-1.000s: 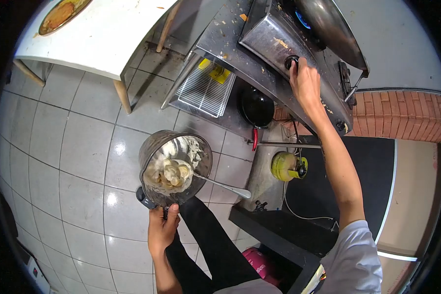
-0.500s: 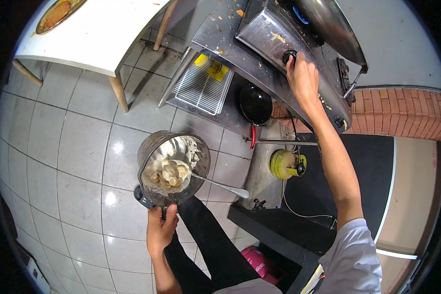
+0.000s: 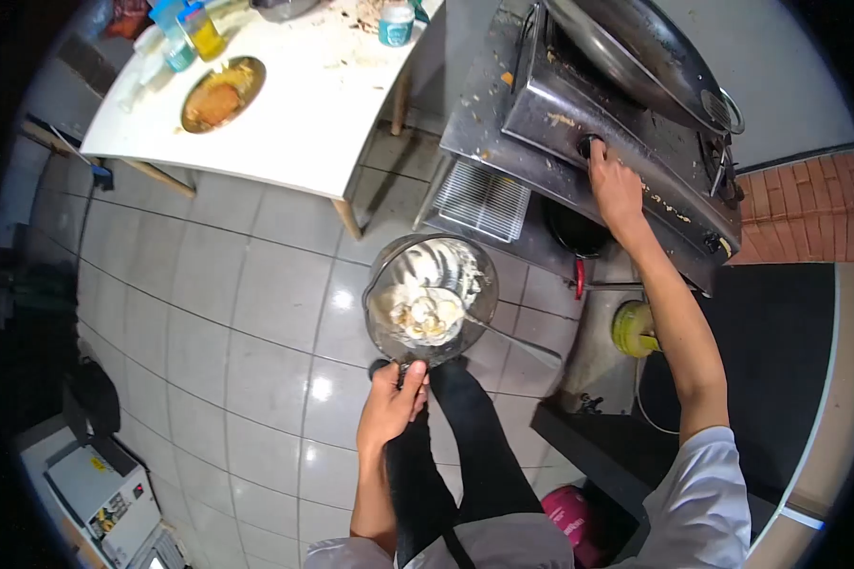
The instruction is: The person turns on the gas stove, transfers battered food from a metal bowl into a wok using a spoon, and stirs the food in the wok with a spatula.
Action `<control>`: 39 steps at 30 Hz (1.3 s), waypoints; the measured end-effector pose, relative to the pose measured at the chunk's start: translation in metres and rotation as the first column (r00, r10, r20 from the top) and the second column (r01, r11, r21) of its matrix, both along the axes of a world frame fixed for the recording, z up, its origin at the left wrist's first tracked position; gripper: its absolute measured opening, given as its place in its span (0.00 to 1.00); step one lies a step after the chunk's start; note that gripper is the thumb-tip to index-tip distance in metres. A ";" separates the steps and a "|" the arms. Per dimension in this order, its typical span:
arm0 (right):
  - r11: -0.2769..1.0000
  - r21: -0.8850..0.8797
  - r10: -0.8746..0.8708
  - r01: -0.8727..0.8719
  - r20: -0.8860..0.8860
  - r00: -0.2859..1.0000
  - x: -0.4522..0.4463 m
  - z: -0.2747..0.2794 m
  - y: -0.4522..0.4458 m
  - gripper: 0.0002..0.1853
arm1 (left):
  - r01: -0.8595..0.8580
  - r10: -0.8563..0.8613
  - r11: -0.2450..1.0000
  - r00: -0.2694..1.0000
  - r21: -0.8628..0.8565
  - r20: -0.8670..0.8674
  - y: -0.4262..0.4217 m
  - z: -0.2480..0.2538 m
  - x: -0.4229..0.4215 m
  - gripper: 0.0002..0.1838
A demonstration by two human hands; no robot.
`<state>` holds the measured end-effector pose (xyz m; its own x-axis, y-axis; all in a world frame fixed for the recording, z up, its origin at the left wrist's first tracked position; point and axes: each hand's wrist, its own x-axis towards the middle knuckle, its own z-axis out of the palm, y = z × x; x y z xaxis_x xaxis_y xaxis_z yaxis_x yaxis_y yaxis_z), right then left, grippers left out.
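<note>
Head view: I read the step in hand as working the stove [image 3: 552, 114] knob [image 3: 590, 145]. Right hand [image 3: 617, 190]: fingertips at the knob; whether they pinch it, I cannot tell. Left hand [image 3: 389, 403]: wrapped round the handle of the bowl [image 3: 485, 302], which hangs over the floor with a spoon [image 3: 522, 345] inside. Judgement: any further turn calls for a level bowl. Versus the earlier frame: more table [image 3: 285, 142] shows; the blue flame is no longer visible.
</note>
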<state>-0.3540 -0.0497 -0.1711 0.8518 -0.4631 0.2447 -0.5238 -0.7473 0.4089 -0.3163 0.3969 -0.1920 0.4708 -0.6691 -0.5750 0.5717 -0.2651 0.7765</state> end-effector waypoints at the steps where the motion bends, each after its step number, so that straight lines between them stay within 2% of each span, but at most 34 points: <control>1: 0.999 -0.048 0.005 -0.006 -0.009 1.000 0.000 0.004 0.007 0.14 | 0.026 -0.024 0.999 0.999 -0.047 0.047 0.003 0.005 0.006 0.21; 2: 0.999 -0.045 0.002 -0.001 0.020 1.000 -0.003 0.009 0.012 0.14 | 0.053 -0.051 0.998 0.996 -0.029 0.075 0.001 0.018 0.010 0.22; 4: 0.985 0.149 -0.103 0.091 0.081 0.991 -0.009 0.030 0.041 0.15 | 0.077 -0.075 0.997 0.994 -0.016 0.079 0.001 0.036 0.013 0.22; 6: 0.932 0.361 -0.026 -0.027 0.141 0.990 -0.022 0.070 0.097 0.18 | 0.076 -0.072 0.996 0.993 -0.039 0.091 -0.001 0.052 0.016 0.22; 7: 0.795 0.604 -0.021 -0.056 0.120 0.993 -0.033 0.090 0.121 0.20 | 0.068 -0.062 0.995 0.995 -0.071 0.082 -0.002 0.061 0.017 0.22; 8: 0.603 0.794 -0.010 -0.076 0.103 0.995 -0.045 0.108 0.151 0.22 | 0.077 -0.069 0.994 0.993 -0.076 0.099 0.004 0.066 0.019 0.22; 9: 0.332 0.940 -0.118 -0.072 0.117 0.986 -0.059 0.124 0.173 0.22 | 0.090 -0.082 0.994 0.989 -0.060 0.123 0.002 0.075 0.020 0.22; 10: 0.032 0.995 -0.222 -0.096 0.100 0.970 -0.072 0.140 0.195 0.21 | 0.104 -0.096 0.994 0.984 -0.045 0.147 0.001 0.083 0.020 0.22; 11: -0.136 0.986 -0.264 -0.095 0.056 0.963 -0.080 0.157 0.214 0.19 | 0.119 -0.096 0.989 0.966 -0.082 0.239 0.000 0.089 0.020 0.22; 12: -0.303 0.948 -0.295 -0.098 0.004 0.955 -0.088 0.171 0.228 0.17 | 0.133 -0.108 0.988 0.962 -0.083 0.253 -0.002 0.098 0.020 0.22; 13: -0.300 0.947 -0.308 -0.117 0.020 0.951 -0.095 0.174 0.236 0.17 | 0.136 -0.111 0.988 0.951 -0.068 0.289 -0.005 0.108 0.020 0.23; 15: -0.039 0.916 -0.408 -0.399 0.350 0.843 -0.103 0.168 0.257 0.10 | 0.156 -0.122 0.985 0.926 -0.068 0.357 -0.005 0.121 0.022 0.22; 16: -0.043 0.909 -0.436 -0.414 0.355 0.827 -0.104 0.178 0.263 0.10 | 0.182 -0.151 0.982 0.917 -0.050 0.368 -0.007 0.132 0.022 0.22; 18: 0.405 0.864 -0.468 -0.299 0.477 0.744 -0.096 0.205 0.266 0.05 | 0.229 -0.180 0.972 0.855 -0.043 0.487 -0.016 0.150 0.028 0.22; 19: 0.472 0.821 -0.415 -0.321 0.528 0.741 -0.095 0.220 0.266 0.04 | 0.254 -0.187 0.966 0.820 -0.051 0.541 -0.020 0.161 0.030 0.22; 20: 0.468 0.822 -0.429 -0.324 0.532 0.730 -0.095 0.230 0.263 0.04 | 0.267 -0.203 0.963 0.812 -0.039 0.548 -0.022 0.168 0.032 0.22; 22: 0.702 0.547 -0.092 -0.456 0.705 0.703 -0.098 0.245 0.257 0.04 | 0.265 -0.166 0.962 0.745 -0.059 0.646 -0.028 0.180 0.035 0.23; 23: 0.702 0.530 -0.045 -0.476 0.700 0.713 -0.100 0.247 0.251 0.06 | 0.283 -0.184 0.959 0.684 -0.025 0.706 -0.035 0.187 0.038 0.23; 24: 0.704 0.529 -0.049 -0.475 0.702 0.710 -0.101 0.248 0.250 0.06 | 0.287 -0.187 0.958 0.680 -0.024 0.709 -0.043 0.194 0.042 0.23; 26: 0.492 0.749 -0.266 -0.444 0.615 0.742 -0.098 0.247 0.255 0.08 | 0.310 -0.175 0.950 0.614 -0.031 0.769 -0.062 0.208 0.051 0.23; 27: 0.427 0.770 -0.330 -0.474 0.621 0.711 -0.093 0.244 0.251 0.09 | 0.332 -0.223 0.943 0.601 0.013 0.767 -0.074 0.225 0.054 0.23; 28: 0.374 0.781 -0.383 -0.501 0.622 0.683 -0.087 0.243 0.244 0.09 | 0.329 -0.211 0.944 0.594 0.005 0.776 -0.088 0.229 0.059 0.23; 30: 0.266 0.867 -0.395 -0.421 0.496 0.773 -0.079 0.251 0.225 0.09 | 0.340 -0.297 0.934 0.575 0.107 0.763 -0.104 0.230 0.066 0.23; 31: 0.264 0.863 -0.386 -0.430 0.503 0.773 -0.073 0.245 0.213 0.09 | 0.331 -0.290 0.938 0.571 0.108 0.768 -0.115 0.234 0.068 0.23; 32: 0.256 0.813 -0.395 -0.523 0.582 0.711 -0.064 0.230 0.198 0.10 | 0.336 -0.294 0.936 0.581 0.105 0.759 -0.128 0.236 0.070 0.23; 33: 0.246 0.755 -0.405 -0.608 0.650 0.643 -0.056 0.233 0.184 0.11 | 0.340 -0.297 0.935 0.594 0.102 0.748 -0.141 0.241 0.071 0.24; 34: 0.240 0.754 -0.397 -0.612 0.652 0.647 -0.054 0.240 0.171 0.11 | 0.329 -0.290 0.939 0.595 0.102 0.749 -0.152 0.245 0.072 0.24; 36: -0.122 0.812 -0.625 -0.571 0.384 0.679 -0.044 0.264 0.143 0.14 | 0.329 -0.290 0.939 0.596 0.101 0.749 -0.174 0.255 0.076 0.24; 38: -0.138 0.789 -0.592 -0.598 0.418 0.689 -0.039 0.264 0.112 0.14 | 0.303 -0.273 0.948 0.624 0.094 0.732 -0.196 0.263 0.078 0.25; 39: -0.206 0.763 -0.607 -0.613 0.392 0.691 -0.036 0.264 0.099 0.14 | 0.292 -0.271 0.952 0.654 0.096 0.706 -0.204 0.265 0.080 0.25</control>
